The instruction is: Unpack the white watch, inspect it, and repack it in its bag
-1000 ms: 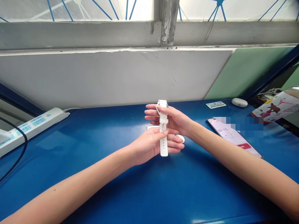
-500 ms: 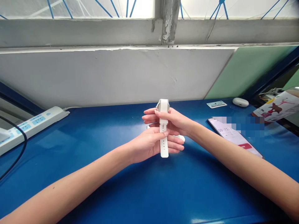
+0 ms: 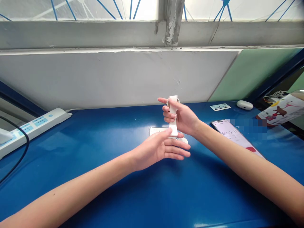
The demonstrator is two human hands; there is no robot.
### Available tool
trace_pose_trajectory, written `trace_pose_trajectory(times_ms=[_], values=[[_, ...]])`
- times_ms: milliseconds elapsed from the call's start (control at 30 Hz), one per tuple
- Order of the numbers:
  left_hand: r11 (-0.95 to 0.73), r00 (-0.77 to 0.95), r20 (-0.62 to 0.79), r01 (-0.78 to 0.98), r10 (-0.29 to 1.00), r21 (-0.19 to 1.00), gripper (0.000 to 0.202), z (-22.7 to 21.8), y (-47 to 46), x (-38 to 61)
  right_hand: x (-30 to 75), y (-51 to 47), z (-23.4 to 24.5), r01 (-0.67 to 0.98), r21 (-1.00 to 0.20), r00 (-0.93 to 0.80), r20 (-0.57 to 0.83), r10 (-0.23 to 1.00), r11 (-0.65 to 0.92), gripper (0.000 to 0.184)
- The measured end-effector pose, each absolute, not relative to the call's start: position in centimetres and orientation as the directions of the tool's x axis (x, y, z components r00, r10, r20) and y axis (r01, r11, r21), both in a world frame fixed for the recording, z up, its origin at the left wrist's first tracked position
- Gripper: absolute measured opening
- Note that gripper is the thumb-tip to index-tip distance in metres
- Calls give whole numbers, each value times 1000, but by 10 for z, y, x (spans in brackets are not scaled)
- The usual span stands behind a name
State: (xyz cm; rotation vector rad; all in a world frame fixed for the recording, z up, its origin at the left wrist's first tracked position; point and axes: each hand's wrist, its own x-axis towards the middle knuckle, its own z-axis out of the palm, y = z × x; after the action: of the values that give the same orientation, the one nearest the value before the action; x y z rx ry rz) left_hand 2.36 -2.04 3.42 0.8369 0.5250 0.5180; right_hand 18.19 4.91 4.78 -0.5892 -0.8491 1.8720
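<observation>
A white wristwatch (image 3: 173, 110) is held upright above the blue desk (image 3: 114, 123), its strap hanging toward me. My right hand (image 3: 186, 117) grips its upper part, with the thumb across the strap and fingers curled round behind it. The watch face is mostly hidden by the strap and fingers. My left hand (image 3: 156, 147) pinches the lower strap end between thumb and index finger, its other fingers stretched out. Behind my left hand lie a small white packet (image 3: 156, 130) and a rounded white object (image 3: 183, 140), both partly covered.
A white power strip (image 3: 35, 126) with a black cable (image 3: 26, 147) lies at the left. To the right are a phone (image 3: 234, 136) showing a timer, a card (image 3: 220, 107), a white earbud case (image 3: 244, 104) and a printed container (image 3: 282, 107). A wall closes the desk's back.
My right hand has lifted the watch slightly up and to the right, its fingers curling more. My left thumb has slid to the strap's lower end, and more of the white packet shows.
</observation>
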Motion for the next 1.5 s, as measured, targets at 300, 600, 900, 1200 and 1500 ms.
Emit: trace_pose_trajectory(times_ms=[300, 600, 900, 1200, 1500], values=[[288, 507, -188, -126, 841, 949, 51, 39, -27, 31, 182, 46, 57, -614, -711, -456, -34, 889, -342, 24], [204, 481, -86, -198, 872, 959, 30, 41, -7, 24, 177, 42, 47, -287, -951, -288, 201, 936, 116, 14], [330, 620, -156, -176, 769, 928, 38, 39, -11, 26, 177, 38, 50, -403, -895, -538, 61, 841, -193, 34], [396, 599, -237, -147, 765, 906, 27, 37, -10, 25, 179, 37, 57, -407, -878, -612, 57, 789, -252, 46], [342, 458, -263, -99, 850, 934, 20, 38, -12, 27, 178, 35, 57, -403, -887, -627, 89, 774, -225, 36]])
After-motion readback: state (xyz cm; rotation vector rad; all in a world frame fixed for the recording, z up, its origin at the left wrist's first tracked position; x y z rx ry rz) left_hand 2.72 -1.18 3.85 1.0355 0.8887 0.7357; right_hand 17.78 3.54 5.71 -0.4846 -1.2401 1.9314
